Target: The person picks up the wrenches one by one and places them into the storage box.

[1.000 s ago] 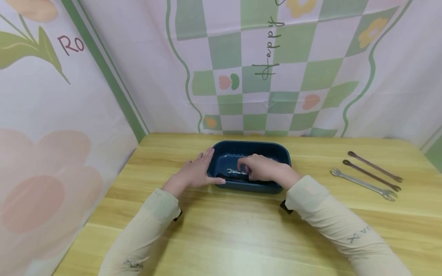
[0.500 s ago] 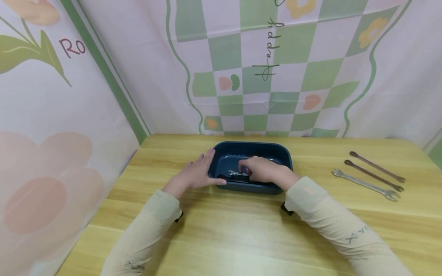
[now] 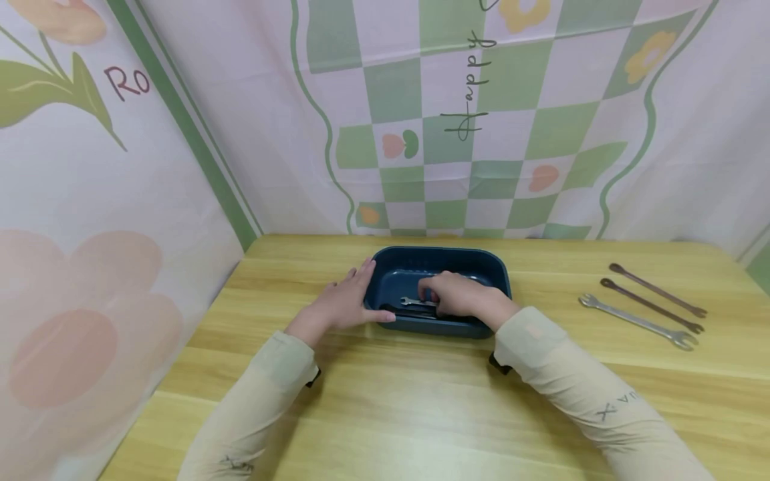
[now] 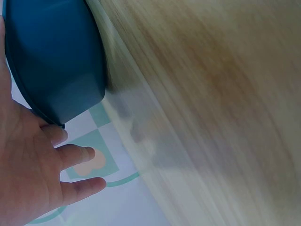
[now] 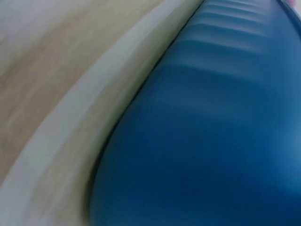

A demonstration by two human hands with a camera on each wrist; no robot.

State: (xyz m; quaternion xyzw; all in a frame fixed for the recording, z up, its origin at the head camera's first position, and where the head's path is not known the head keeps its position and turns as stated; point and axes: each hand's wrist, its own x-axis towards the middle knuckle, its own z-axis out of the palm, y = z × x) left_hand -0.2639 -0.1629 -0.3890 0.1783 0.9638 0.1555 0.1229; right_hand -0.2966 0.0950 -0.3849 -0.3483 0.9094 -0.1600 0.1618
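Observation:
In the head view a dark blue rectangular bin (image 3: 442,327) stands near the back of the table. My left hand (image 3: 343,300) rests on its left end, with the fingers extended along the outside and the thumb over the front rim. The left wrist view shows the spread fingers of that hand against the blue wall. My right hand (image 3: 460,294) reaches into the bin with curled fingers and grips a small silver wrench (image 3: 415,302), whose open end sticks out to the left. Dark, slim things (image 3: 415,313) lie along the inner front wall; their kind is unclear. The right fingertips are mostly hidden.
Right of the bin, a silver wrench (image 3: 637,323) and two dark brown wrenches (image 3: 658,290) lie slanted on the wooden table (image 3: 409,407). A patterned curtain (image 3: 445,180) hangs behind the table. The right wrist view shows only the bin's blue outer wall (image 5: 202,141) and the tabletop.
The small wrench has shifted very slightly to the right within the bin, along with the right hand's fingers. The left hand keeps its place on the bin.

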